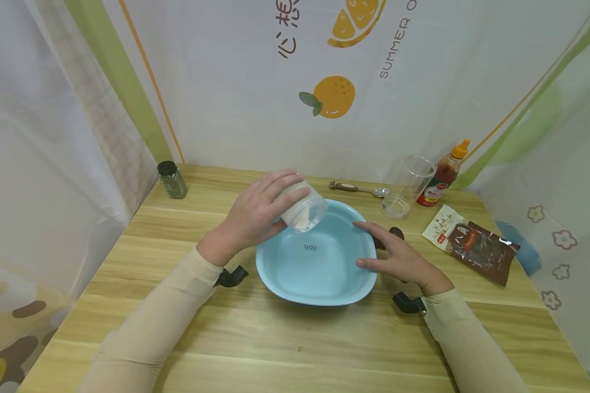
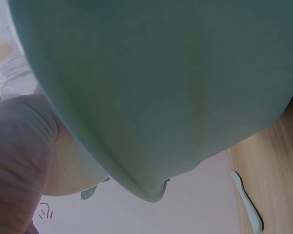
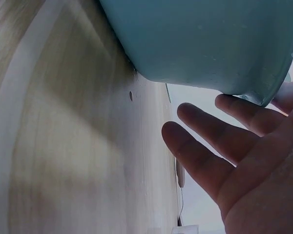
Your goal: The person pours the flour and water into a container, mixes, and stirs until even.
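A light blue basin [image 1: 319, 273] marked "bdo" sits mid-table. My left hand [image 1: 260, 210] grips a clear jar [image 1: 311, 212] with white contents and holds it tilted over the basin's far left part, its mouth facing down and to the right. At the basin's right side is my right hand [image 1: 398, 254], with thumb and index finger over the rim. The right wrist view shows the other fingers [image 3: 200, 158] spread and nearly straight beside the outer wall. In the left wrist view the basin wall [image 2: 136, 97] hides much of the left hand.
A black-lidded jar [image 1: 172, 180] stands at the back left. Along the back right are a spoon [image 1: 358, 188], a tall clear cup [image 1: 409, 186] and a sauce bottle [image 1: 438, 177]. A brown packet [image 1: 477, 245] lies farther right. A dark round-ended handle [image 1: 396, 233] shows behind my right hand.
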{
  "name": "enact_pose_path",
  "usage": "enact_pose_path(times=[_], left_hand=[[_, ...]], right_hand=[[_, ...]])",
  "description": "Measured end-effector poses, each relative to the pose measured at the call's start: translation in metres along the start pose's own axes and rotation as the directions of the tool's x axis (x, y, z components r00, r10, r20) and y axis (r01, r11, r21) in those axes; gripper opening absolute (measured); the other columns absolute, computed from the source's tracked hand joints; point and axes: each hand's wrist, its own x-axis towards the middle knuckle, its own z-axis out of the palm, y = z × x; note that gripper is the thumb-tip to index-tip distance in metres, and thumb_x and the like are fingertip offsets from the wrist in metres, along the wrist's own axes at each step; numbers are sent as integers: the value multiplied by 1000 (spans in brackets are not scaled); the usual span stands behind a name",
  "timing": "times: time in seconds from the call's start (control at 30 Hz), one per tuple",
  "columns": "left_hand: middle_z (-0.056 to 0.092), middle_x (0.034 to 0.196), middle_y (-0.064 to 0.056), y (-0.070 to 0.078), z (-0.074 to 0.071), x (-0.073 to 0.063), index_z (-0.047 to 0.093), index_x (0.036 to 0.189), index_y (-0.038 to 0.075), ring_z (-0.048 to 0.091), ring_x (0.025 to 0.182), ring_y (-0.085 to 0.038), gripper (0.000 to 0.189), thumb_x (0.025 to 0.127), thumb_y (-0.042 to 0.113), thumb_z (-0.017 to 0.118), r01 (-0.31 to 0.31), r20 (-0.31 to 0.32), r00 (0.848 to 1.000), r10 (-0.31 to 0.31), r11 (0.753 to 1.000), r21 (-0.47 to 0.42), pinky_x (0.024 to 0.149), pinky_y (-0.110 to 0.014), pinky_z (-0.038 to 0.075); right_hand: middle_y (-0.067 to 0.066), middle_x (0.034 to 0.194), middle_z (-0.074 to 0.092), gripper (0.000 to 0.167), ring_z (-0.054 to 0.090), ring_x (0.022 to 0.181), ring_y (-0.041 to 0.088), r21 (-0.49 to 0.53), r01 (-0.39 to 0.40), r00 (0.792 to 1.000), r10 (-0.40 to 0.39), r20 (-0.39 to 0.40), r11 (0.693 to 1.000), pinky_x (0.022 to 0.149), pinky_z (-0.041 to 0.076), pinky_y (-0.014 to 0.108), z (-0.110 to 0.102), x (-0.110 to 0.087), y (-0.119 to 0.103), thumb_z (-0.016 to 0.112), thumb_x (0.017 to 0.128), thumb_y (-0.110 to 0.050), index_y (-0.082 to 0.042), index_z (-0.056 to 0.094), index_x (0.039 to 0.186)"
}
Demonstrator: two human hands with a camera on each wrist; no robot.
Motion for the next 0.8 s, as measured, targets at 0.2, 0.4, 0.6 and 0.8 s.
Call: enact_pose_path(times=[0.2,0.4,0.6,0.8], left_hand=[[63,153,-17,1,-1,0,63,148,12,56,147,-38,70,85,3,93,-4,16,1000,4,1000,19,114,-56,57],[62,154,-17,1,-2,0,64,148,13,55,148,-39,71,85,3,95,-10,25,1000,9,1000,18,114,-57,56],[63,154,-16,1,-2,1,64,148,13,55,148,-38,68,88,3,93,-27,25,999,26,999,39,118,-54,54],[63,154,-16,0,-2,1,65,148,14,55,148,-37,67,88,3,93,-39,27,999,38,998,49,121,-52,52]], right_hand=[[15,176,38,86,44,157,45,9,-4,1000,4,-1,1000,121,44,69,0,0,0,88,99,-29,-20,42,172],[15,176,38,87,45,155,45,9,-6,1000,6,0,1000,120,46,68,0,0,0,88,99,-29,-20,42,172],[15,175,39,87,46,155,44,12,-6,1000,6,-1,1000,120,45,68,0,0,0,88,99,-29,-20,43,171],[16,176,39,87,46,155,45,10,-13,1000,13,1,1000,120,45,69,-1,0,-2,88,99,-29,-19,42,172]])
